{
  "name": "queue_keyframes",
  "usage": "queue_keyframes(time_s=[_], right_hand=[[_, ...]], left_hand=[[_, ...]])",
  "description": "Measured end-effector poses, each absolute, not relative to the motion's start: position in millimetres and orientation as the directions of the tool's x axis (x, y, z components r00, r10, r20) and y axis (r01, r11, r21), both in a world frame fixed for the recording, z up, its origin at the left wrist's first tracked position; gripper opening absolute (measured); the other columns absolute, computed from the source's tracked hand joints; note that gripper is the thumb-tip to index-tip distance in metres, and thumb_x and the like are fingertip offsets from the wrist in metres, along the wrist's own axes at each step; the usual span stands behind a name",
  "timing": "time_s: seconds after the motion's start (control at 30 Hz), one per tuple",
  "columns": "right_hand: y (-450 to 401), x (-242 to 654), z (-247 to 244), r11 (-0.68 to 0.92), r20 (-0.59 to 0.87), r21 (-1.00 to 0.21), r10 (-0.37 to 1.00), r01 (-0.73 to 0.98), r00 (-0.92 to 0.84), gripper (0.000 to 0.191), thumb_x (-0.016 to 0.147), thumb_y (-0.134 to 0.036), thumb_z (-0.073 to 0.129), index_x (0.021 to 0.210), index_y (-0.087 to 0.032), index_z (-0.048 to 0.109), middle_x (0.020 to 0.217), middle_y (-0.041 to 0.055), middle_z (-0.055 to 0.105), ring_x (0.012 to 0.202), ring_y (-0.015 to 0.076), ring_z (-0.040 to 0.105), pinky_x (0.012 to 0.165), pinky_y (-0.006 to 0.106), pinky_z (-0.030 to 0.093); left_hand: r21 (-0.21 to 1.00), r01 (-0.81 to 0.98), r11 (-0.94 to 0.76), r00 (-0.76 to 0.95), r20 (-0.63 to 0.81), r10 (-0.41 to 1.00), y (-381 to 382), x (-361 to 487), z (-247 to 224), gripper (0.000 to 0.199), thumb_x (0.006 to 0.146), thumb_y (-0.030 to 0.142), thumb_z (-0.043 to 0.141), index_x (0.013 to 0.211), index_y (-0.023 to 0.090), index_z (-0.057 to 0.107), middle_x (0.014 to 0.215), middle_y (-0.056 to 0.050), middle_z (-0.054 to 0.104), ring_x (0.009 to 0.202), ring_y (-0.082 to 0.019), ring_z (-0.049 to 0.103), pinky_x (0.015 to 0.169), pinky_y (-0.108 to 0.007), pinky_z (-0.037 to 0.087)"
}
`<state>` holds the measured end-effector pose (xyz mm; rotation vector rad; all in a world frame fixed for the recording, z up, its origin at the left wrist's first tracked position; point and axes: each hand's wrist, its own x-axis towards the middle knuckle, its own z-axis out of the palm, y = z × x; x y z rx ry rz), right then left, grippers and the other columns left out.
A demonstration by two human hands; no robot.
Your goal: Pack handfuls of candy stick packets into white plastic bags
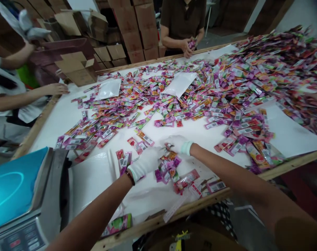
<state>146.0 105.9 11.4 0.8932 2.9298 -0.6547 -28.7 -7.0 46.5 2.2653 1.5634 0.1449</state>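
At the one long, white-topped table [51,120], the step in hand looks like gathering sachets into a small bunch, and the next move seems to call for keeping that bunch together while its loose pieces are drawn in. The largest mass on the table is the main heap [268,69] of sachets, far too many to count, banked highest toward the far right. One co-worker [183,26] stands across the table, hands around some sachets; at least one more is at the left, and part of another hand shows at the right edge. One scale [45,204] sits at the near left corner, beside one stack of white bags [92,181] whose layers cannot be counted. Two plump white pouches [108,89] lie among the sachets farther back. The wearer's two gloved hands meet near the table's front: the right hand [175,143] is curled, its fingertips pinching a reddish sachet [169,146], while the left hand [148,160] is bent close beside it, blur hiding whether it grips anything. Just below them lies one small pile [170,169], its sachets overlapping too much for a sure count.
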Motion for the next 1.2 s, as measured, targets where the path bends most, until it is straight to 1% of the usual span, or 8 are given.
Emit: queue_keyframes(time_s=[0.1, 0.3, 0.43, 0.6, 0.8, 0.93, 1.07, 1.2], right_hand=[[109.9, 170.7, 22.0, 0.652, -0.075, -0.364, 0.691, 0.665, -0.719, 0.018, 0.079, -0.024, 0.061, 0.094, -0.018, 0.069, 0.106, 0.011, 0.065, 0.095, 0.0258, 0.058, 0.084, 0.035, 0.043], [55.4, 214.2, 42.5, 0.185, -0.152, -0.81, 0.85, 0.556, -0.504, 0.014, 0.085, -0.027, 0.049, 0.098, -0.021, 0.051, 0.08, 0.0001, 0.063, 0.071, 0.0162, 0.057, 0.069, 0.027, 0.044], [-4.9, 198.7, 32.7, 0.18, -0.362, -0.645, 0.784, 0.742, -0.504, 0.036, 0.077, -0.053, 0.064, 0.092, -0.023, 0.054, 0.079, 0.0019, 0.065, 0.067, 0.018, 0.056, 0.059, 0.027, 0.035], [-26.8, 182.8, 19.2, 0.314, -0.413, -0.472, 0.746, 0.824, -0.522, 0.023, 0.079, -0.044, 0.061, 0.081, -0.022, 0.055, 0.078, 0.005, 0.064, 0.066, 0.0188, 0.054, 0.057, 0.029, 0.027], [7.4, 231.0, 33.4, 0.012, -0.242, -0.916, 0.779, 0.4, -0.578, 0.018, 0.08, -0.035, 0.063, 0.078, -0.021, 0.052, 0.072, -0.0016, 0.057, 0.067, 0.015, 0.053, 0.064, 0.027, 0.043], [32.1, 240.0, 44.8, -0.141, -0.171, -0.985, 0.886, 0.101, -0.431, 0.022, 0.087, -0.042, 0.058, 0.095, -0.023, 0.05, 0.08, -0.0008, 0.06, 0.064, 0.0143, 0.057, 0.063, 0.03, 0.049], [54.4, 203.0, 52.2, 0.105, -0.034, -0.974, 0.809, 0.201, -0.586, 0.038, 0.081, -0.034, 0.061, 0.115, -0.021, 0.05, 0.088, 0.0004, 0.061, 0.07, 0.0152, 0.059, 0.066, 0.029, 0.049], [67.6, 151.0, 46.8, 0.633, -0.084, -0.702, 0.381, 0.327, -0.921, 0.035, 0.074, -0.029, 0.068, 0.108, -0.02, 0.065, 0.1, 0.0042, 0.068, 0.086, 0.0202, 0.061, 0.079, 0.031, 0.047]], left_hand=[[0.371, 0.887, -0.275, 0.301, -0.012, 0.954, -6.6, -45.4, 57.6, 0.015, 0.085, 0.018, 0.051, 0.093, 0.017, 0.064, 0.107, -0.012, 0.064, 0.1, -0.024, 0.061, 0.091, -0.038, 0.049], [0.603, 0.778, 0.179, -0.236, 0.015, 0.972, -39.1, -65.6, 65.9, 0.016, 0.09, 0.031, 0.047, 0.098, 0.018, 0.053, 0.081, -0.003, 0.062, 0.075, -0.02, 0.061, 0.073, -0.033, 0.048], [0.525, 0.772, 0.357, -0.374, -0.079, 0.924, -63.0, -35.8, 43.9, 0.029, 0.084, 0.041, 0.058, 0.1, 0.018, 0.053, 0.082, -0.005, 0.064, 0.074, -0.021, 0.062, 0.069, -0.031, 0.046], [0.308, 0.862, 0.402, -0.341, -0.233, 0.911, -69.8, -14.2, 31.7, 0.03, 0.078, 0.046, 0.063, 0.084, 0.018, 0.054, 0.074, -0.006, 0.064, 0.069, -0.023, 0.062, 0.065, -0.032, 0.044], [0.704, 0.665, 0.25, -0.235, -0.12, 0.965, -92.3, -43.8, 30.9, 0.027, 0.082, 0.027, 0.055, 0.107, 0.017, 0.059, 0.104, -0.01, 0.069, 0.098, -0.023, 0.064, 0.088, -0.038, 0.049], [0.852, 0.391, 0.348, -0.371, -0.2, 0.907, -98.5, -64.8, 43.1, 0.031, 0.082, 0.032, 0.055, 0.109, 0.016, 0.055, 0.092, -0.006, 0.069, 0.085, -0.021, 0.067, 0.072, -0.033, 0.055], [0.825, 0.436, 0.361, -0.313, -0.237, 0.92, -95.9, -58.2, 72.4, 0.03, 0.077, 0.036, 0.065, 0.099, 0.017, 0.058, 0.085, -0.003, 0.068, 0.078, -0.019, 0.065, 0.07, -0.031, 0.055], [0.821, 0.515, 0.248, -0.03, -0.272, 0.962, -102.7, -6.1, 77.7, 0.044, 0.077, 0.034, 0.067, 0.118, 0.02, 0.06, 0.096, -0.004, 0.072, 0.086, -0.023, 0.066, 0.079, -0.035, 0.056]])
